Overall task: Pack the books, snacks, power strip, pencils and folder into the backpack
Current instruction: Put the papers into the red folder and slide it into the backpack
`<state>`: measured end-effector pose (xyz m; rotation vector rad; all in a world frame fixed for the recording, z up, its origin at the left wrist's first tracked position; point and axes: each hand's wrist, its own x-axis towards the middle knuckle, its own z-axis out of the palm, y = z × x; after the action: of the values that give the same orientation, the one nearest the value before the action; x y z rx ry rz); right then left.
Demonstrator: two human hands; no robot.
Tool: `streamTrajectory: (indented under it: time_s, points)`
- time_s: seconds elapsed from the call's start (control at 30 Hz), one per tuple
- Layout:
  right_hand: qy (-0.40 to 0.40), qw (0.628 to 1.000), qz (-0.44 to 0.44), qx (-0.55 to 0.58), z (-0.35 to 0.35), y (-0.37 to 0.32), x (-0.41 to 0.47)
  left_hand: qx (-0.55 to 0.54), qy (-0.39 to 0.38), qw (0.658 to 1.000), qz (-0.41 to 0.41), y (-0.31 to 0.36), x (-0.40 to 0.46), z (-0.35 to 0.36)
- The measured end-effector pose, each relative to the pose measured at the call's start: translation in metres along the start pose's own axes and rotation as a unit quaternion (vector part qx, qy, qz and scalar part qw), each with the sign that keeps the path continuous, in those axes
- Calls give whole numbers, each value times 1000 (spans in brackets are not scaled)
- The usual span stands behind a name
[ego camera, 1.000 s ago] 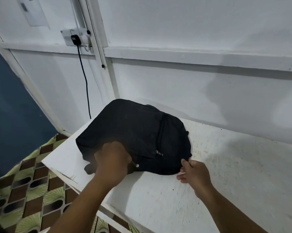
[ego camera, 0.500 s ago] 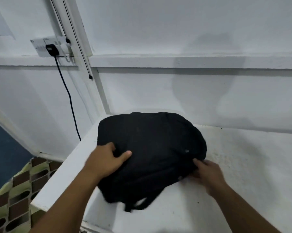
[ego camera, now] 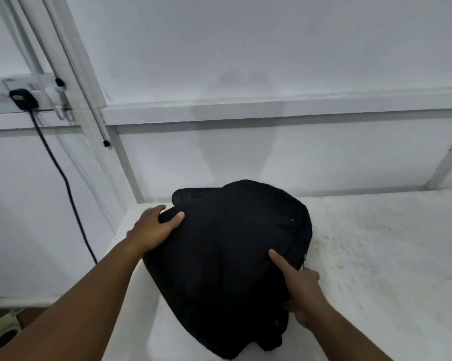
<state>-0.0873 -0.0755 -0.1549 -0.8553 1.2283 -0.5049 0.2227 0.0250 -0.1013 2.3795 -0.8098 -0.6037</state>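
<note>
Black backpack flat on white table. Left hand gripping its far-left edge, right hand pinching its right side.

**Backpack on the table, a hand at each side**

The backpack lies on the table, near the wall behind. The left hand grips its left edge; the right hand holds its right side. A wall socket sits far left.

Both forearms are being shown bare, no sleeves being worn. Nothing is being worn on the left hand or the right hand.
</note>
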Motion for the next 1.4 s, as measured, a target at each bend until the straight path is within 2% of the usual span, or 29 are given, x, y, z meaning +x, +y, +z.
streamTrajectory:
  time_s: [0.07, 0.2, 0.3, 0.4, 0.5, 0.6, 0.77, 0.87, 1.07, 1.27, 1.33, 1.4]
  points:
    - [-2, 1000, -6, -4, 5, 2, 2, -4, -52, 999, 2, 2, 6, 1]
    - [3, 999, -51, -18, 2, 1, 13, -2, -99, 995, 22, 12, 14, -10]
    - [3, 996, -88, -13, -6, -11, 17, -83, -177, 981, 3, 13, 13, -8]
    - [-14, 995, -94, -22, -16, -19, 23, -194, -236, 951, -49, 14, 9, 13]
    - [-28, 995, -96, -24, -16, -23, 26, -291, -259, 918, -77, 20, 0, 27]
    - [-1, 989, -143, -38, -22, -33, 23, -348, -286, 891, -61, 31, -11, 31]
    - [18, 965, -244, -92, -57, -66, 15, -384, -229, 894, 19, 57, -25, 50]
    - [18, 939, -317, -128, -83, -103, 10, -412, -165, 894, 55, 95, -35, 64]
    - [-5, 888, -412, -202, -139, -188, 16, -394, -47, 902, 169, 183, -45, 93]
    - [-24, 854, -465, -231, -198, -256, 44, -402, 30, 882, 244, 262, -44, 123]
    - [-34, 860, -453, -232, -216, -260, 67, -394, 31, 886, 242, 278, -36, 140]
    - [-53, 876, -421, -228, -235, -249, 96, -384, 0, 896, 223, 288, -30, 162]
